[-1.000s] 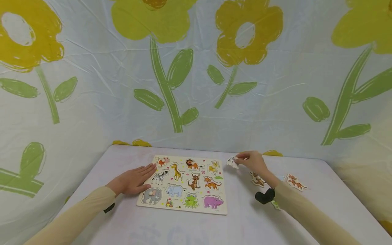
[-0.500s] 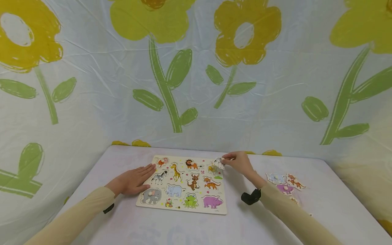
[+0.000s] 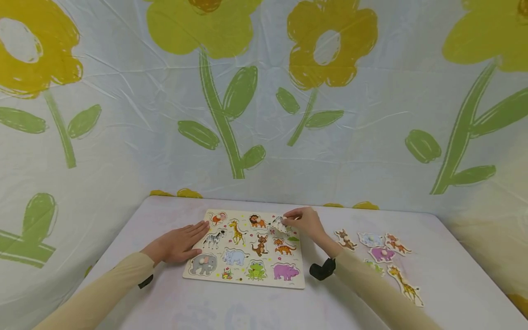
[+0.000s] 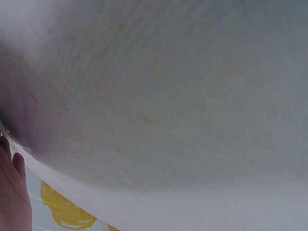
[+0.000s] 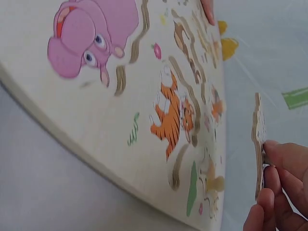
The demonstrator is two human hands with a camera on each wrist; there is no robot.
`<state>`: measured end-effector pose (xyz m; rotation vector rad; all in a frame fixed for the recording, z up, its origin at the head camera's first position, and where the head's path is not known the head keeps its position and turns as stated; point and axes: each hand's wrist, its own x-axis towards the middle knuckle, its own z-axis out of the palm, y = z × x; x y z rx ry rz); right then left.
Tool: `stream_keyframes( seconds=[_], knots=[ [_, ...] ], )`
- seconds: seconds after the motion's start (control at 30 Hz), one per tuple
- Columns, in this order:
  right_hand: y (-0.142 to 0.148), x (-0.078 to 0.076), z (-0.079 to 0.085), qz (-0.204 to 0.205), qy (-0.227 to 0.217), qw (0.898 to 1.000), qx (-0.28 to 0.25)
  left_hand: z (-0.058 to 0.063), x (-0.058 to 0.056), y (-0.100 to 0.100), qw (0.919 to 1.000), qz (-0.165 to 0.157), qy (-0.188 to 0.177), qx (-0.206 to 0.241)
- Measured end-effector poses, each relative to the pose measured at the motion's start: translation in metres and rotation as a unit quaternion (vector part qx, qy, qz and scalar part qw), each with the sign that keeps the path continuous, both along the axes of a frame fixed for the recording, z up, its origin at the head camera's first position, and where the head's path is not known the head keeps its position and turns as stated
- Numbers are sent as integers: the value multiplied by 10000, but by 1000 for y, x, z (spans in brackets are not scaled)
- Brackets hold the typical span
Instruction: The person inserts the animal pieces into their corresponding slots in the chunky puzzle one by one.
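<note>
A wooden animal puzzle board (image 3: pixel 264 283) lies on the table. My left hand (image 3: pixel 179 243) rests with straight fingers on its left edge; only part of this hand (image 4: pixel 13 192) shows in the left wrist view. With thumb and fingers my right hand (image 3: pixel 307 222) pinches a zebra puzzle piece (image 3: pixel 278 222) by its knob. The piece is raised above the board's top right corner, over the goat. In the right wrist view the zebra piece (image 5: pixel 258 144) appears edge-on, apart from the board. A printed zebra (image 3: pixel 214 239) is at the board's left, near my left fingers.
Loose pieces lie right of the board: kangaroo (image 3: pixel 345 239), blue rhino (image 3: pixel 370 239), tiger (image 3: pixel 397 244), hippo (image 3: pixel 381 254), frog (image 3: pixel 373 266) and giraffe (image 3: pixel 405 286). Knobs show on the board's elephant (image 3: pixel 203 264) and lion (image 3: pixel 256 221). A flowered cloth (image 3: pixel 330 174) hangs behind the table.
My right hand has carried the zebra piece leftward, from right of the board to above its top right part. Loose pieces under the forearm are now uncovered. The left hand stays put.
</note>
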<state>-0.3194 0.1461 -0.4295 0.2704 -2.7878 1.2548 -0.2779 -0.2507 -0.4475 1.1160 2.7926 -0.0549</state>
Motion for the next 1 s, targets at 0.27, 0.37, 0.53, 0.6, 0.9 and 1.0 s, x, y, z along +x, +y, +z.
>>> stream_keyframes(
  seconds=[0.27,0.37,0.53,0.6,0.9,1.0],
  knots=[
    [-19,5,-2,-1,-81,9999,-63,-1,0,-1,10000,23,-13,5],
    [-25,7,-1,92,-45,9999,-120,0,0,-1,10000,19,-21,16],
    [-36,10,1,269,9,9994,-208,-1,0,-1,10000,11,-16,-36],
    [-40,10,1,337,32,9992,-216,-1,-1,-1,10000,33,-21,-55],
    [-59,8,-3,536,-92,9980,-318,-1,-1,-1,9999,36,-23,-95],
    [-65,8,-3,678,65,9973,-281,-2,-1,-1,9999,52,-31,-94]
  ],
)
